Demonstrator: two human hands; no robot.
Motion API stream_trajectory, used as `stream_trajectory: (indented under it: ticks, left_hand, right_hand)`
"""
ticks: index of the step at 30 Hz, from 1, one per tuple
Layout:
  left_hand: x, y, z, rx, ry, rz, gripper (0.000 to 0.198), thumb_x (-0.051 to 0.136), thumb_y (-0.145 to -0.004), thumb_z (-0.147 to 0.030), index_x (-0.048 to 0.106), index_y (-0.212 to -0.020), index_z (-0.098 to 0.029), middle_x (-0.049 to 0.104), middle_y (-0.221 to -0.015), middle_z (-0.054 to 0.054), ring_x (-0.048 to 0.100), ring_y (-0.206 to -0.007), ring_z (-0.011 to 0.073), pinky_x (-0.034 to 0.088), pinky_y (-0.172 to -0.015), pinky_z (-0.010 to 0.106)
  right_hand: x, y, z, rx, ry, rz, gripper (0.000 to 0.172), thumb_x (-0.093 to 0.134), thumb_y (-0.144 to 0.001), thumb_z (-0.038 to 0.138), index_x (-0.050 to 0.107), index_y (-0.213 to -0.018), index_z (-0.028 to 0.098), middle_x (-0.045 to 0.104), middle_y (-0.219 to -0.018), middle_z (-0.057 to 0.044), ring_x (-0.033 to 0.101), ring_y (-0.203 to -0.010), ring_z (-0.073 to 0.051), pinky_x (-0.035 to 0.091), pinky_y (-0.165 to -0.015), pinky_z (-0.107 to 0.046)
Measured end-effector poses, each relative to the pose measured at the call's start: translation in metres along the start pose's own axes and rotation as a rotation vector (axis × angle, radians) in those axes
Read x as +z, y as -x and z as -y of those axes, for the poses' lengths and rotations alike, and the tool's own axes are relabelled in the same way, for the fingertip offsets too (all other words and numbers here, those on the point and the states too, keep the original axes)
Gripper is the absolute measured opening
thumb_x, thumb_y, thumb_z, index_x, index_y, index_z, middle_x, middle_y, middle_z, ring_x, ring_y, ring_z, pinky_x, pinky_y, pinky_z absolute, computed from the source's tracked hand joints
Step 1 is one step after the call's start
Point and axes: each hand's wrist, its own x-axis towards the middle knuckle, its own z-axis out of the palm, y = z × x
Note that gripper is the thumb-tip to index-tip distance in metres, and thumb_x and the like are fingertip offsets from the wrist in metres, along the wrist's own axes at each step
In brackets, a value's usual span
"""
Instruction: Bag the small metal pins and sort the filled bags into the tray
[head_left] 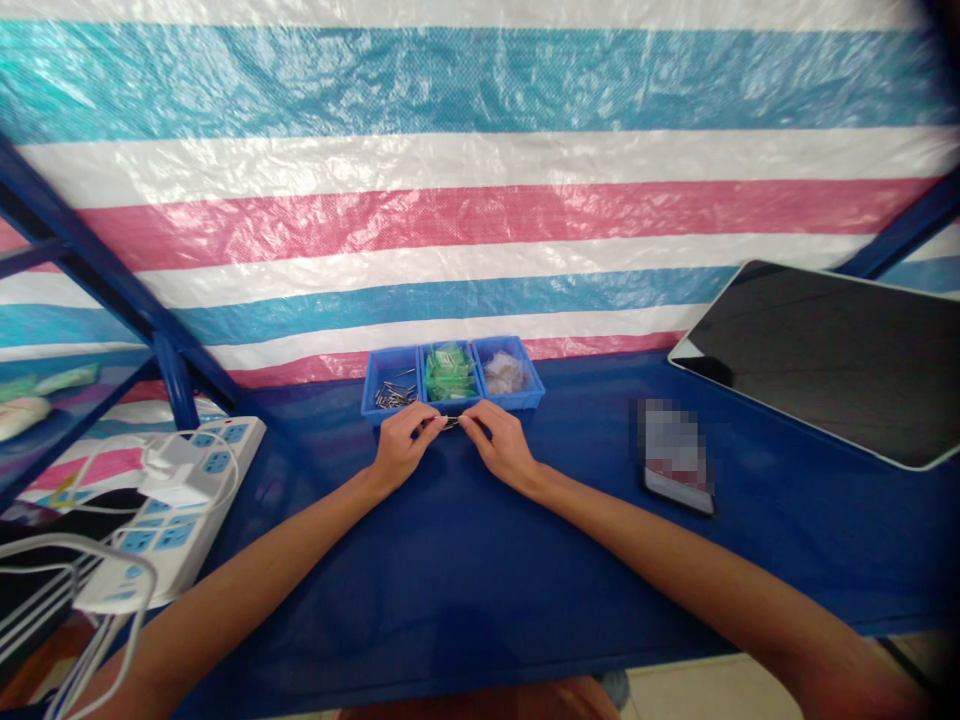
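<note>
Both hands meet just in front of three blue bins at the back of the table. My left hand (403, 442) pinches one end of a thin, shiny metal piece (451, 422), and my right hand (499, 440) pinches its other end. The piece is too small to name more exactly. In the left bin (369, 398) lie several loose slim metal pieces (394, 394). Green plastic packets (450, 372) fill the middle bin. Clear, crumpled plastic bags (505, 373) sit in the right bin (537, 392).
A white power strip (217, 500) with plugs and cables (142, 590) lies at the left. Right of my hands is a phone (679, 490), partly blurred. A dark-screened panel (832, 360) leans at the back right. Striped sheeting (480, 220) hangs behind the blue table (450, 590).
</note>
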Motion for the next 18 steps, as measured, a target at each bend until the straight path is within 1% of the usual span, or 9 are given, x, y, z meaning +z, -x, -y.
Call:
stream_trajectory:
  ticks: [2,6,8,11,13,18]
  left_hand:
    - [0.0004,0.0000,-0.0002,-0.004,0.026,-0.006,0.010,0.057,-0.087,-0.025,0.062,-0.086,-0.016,0.062,-0.079,0.002,0.055,-0.067,0.0099,0.045,-0.062,0.021]
    - [0.0007,0.0003,-0.0023,0.011,0.041,-0.025,0.011,0.057,-0.086,-0.025,0.064,-0.090,-0.017,0.064,-0.084,0.003,0.057,-0.070,0.0102,0.048,-0.063,0.021]
    - [0.0008,0.0007,-0.0032,0.020,0.035,-0.054,0.012,0.057,-0.086,-0.024,0.065,-0.092,-0.017,0.066,-0.088,0.004,0.059,-0.073,0.0106,0.049,-0.064,0.021]
    - [0.0007,0.0011,-0.0043,0.015,0.024,-0.101,0.014,0.056,-0.086,-0.024,0.065,-0.095,-0.017,0.067,-0.096,0.006,0.063,-0.082,0.0125,0.050,-0.065,0.021]
    - [0.0005,0.0011,-0.0050,0.005,0.022,-0.124,0.014,0.056,-0.086,-0.023,0.065,-0.095,-0.017,0.068,-0.098,0.006,0.063,-0.085,0.0132,0.051,-0.066,0.021]
    - [-0.0003,0.0009,-0.0071,-0.021,0.014,-0.157,0.015,0.056,-0.086,-0.023,0.065,-0.096,-0.017,0.069,-0.097,0.006,0.063,-0.074,0.0109,0.051,-0.064,0.022]
  right_hand:
    - [0.0002,-0.0003,0.0002,-0.003,0.008,0.010,0.025,0.042,-0.095,0.031,0.059,-0.082,0.019,0.060,-0.078,-0.004,0.055,-0.076,-0.017,0.044,-0.074,-0.030]
    - [0.0015,-0.0010,-0.0007,-0.013,0.030,0.037,0.024,0.042,-0.095,0.030,0.061,-0.084,0.019,0.060,-0.079,-0.004,0.056,-0.075,-0.017,0.044,-0.073,-0.029]
    - [0.0019,-0.0014,-0.0007,-0.023,0.042,0.054,0.023,0.042,-0.095,0.029,0.062,-0.088,0.019,0.061,-0.083,-0.005,0.057,-0.077,-0.017,0.044,-0.074,-0.029]
    - [0.0017,-0.0016,0.0002,-0.033,0.054,0.063,0.022,0.042,-0.095,0.027,0.062,-0.093,0.019,0.062,-0.087,-0.005,0.057,-0.080,-0.017,0.044,-0.077,-0.030]
    - [0.0013,-0.0015,0.0009,-0.032,0.058,0.063,0.022,0.041,-0.095,0.025,0.062,-0.094,0.019,0.063,-0.088,-0.006,0.058,-0.082,-0.017,0.044,-0.078,-0.030]
    - [0.0002,-0.0009,0.0010,-0.015,0.054,0.050,0.021,0.042,-0.094,0.023,0.062,-0.094,0.020,0.063,-0.089,-0.006,0.058,-0.083,-0.018,0.044,-0.079,-0.031]
